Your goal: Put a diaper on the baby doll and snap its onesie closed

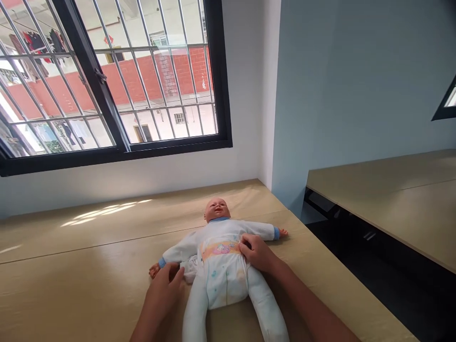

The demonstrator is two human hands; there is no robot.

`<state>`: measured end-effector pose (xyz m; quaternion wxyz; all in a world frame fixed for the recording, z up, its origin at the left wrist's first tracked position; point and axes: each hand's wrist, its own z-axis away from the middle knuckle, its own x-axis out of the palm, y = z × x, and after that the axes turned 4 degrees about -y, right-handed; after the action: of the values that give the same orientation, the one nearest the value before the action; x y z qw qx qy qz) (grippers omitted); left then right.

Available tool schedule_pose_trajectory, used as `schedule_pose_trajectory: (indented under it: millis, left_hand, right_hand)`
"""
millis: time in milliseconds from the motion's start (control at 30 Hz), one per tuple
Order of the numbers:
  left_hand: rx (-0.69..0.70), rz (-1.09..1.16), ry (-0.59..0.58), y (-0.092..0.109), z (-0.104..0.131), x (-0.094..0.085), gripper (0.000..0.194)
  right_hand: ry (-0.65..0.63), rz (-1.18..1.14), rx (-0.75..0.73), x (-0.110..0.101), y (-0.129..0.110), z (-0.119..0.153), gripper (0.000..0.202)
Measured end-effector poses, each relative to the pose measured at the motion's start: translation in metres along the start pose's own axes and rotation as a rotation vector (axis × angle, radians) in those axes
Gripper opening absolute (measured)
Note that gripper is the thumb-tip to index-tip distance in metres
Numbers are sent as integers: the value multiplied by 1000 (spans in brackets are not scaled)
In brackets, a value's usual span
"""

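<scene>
A baby doll (218,209) in a white long-sleeved outfit with blue cuffs lies face up on the table, arms spread and legs toward me. Round its hips is a white diaper (228,280) with an orange printed waistband. My left hand (164,287) is beside the doll's hip on the left, thumb and fingers closed on the edge of the diaper's crumpled side wing (190,268). At the other end of the waistband, my right hand (259,255) rests against the diaper with its fingers curled and pinched on its edge; the fingertips are partly hidden.
The wooden table (89,289) meets the wall below a barred window (153,80). Its right edge runs close past the doll's hand. Across a dark gap stands a second table (399,199). A wall corner (272,118) rises behind the table's far right end.
</scene>
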<state>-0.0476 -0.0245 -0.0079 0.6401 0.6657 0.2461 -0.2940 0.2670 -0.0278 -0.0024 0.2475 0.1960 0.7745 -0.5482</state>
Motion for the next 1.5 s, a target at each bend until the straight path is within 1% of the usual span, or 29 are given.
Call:
schedule_pose_trajectory:
  millis: [67,133,200,267,333,367,433,500,567,633,733,833,933,1000,1067,1100,1133,1200,1267,1300,1400,1500]
  left_hand:
    - [22,153,5,-2,-4,9,41]
    - [28,249,-14,2,-11,16,48]
    - [42,272,-55,8,-17,21,42]
    - [56,272,-106,15,-22,21,32]
    - [52,325,-168,21,-27,19,28]
    - [45,375,-201,22,-29,17,27]
    - [25,483,-249,20,-33,13,27]
    - [-10,530,-266,12,-38,11,28]
    - [-64,529,-245,-2,-43,12,27]
    - [-111,521,-192,-16,-47,13,25]
    - [-140,535,-83,-32,-53,13,20]
    - [-150,553,14,-39,-58,9,15]
    - [-132,539,92,-40,-59,6,18]
    - [-105,487,117,-38,-57,9,27]
    - [-55,347,110,-34,-53,14,38]
    - [-25,252,96,-31,-50,17,40]
    - [7,151,82,-29,-48,19,38]
    - [49,4,61,-25,-45,23,23]
    - [55,-51,64,-24,-44,23,8]
    - [49,-54,69,-25,-45,22,3]
    - [25,-22,74,-29,-48,18,12]
    - [22,34,77,-31,-50,18,12]
  right_hand:
    - [2,-41,4,-1,2,0,22]
    - [29,-31,-18,-3,-3,0,22]
    - [69,21,-55,-6,-18,1,21]
    - [76,88,-114,-7,-40,2,17]
    - [28,152,-184,-2,-63,2,11]
    - [-5,187,-216,3,-73,3,12]
    - [-87,274,-256,16,-87,5,27]
    - [-178,376,-260,31,-90,8,42]
    - [-266,454,-240,41,-86,11,48]
    - [-318,496,-209,45,-81,14,49]
    - [-330,529,-175,42,-82,13,46]
    - [-298,536,-183,37,-93,4,38]
    - [-254,521,-174,38,-106,-9,21]
    - [-228,504,-183,44,-112,-17,18]
    - [-236,482,-237,54,-115,-25,20]
    - [-253,479,-269,60,-116,-28,19]
    - [-271,486,-290,65,-116,-31,18]
    - [-289,541,-288,75,-114,-36,14]
    - [-272,615,-243,81,-110,-41,11]
    - [-257,644,-218,82,-108,-43,11]
    - [-223,672,-172,82,-103,-47,16]
    - [-232,597,-166,79,-100,-52,34]
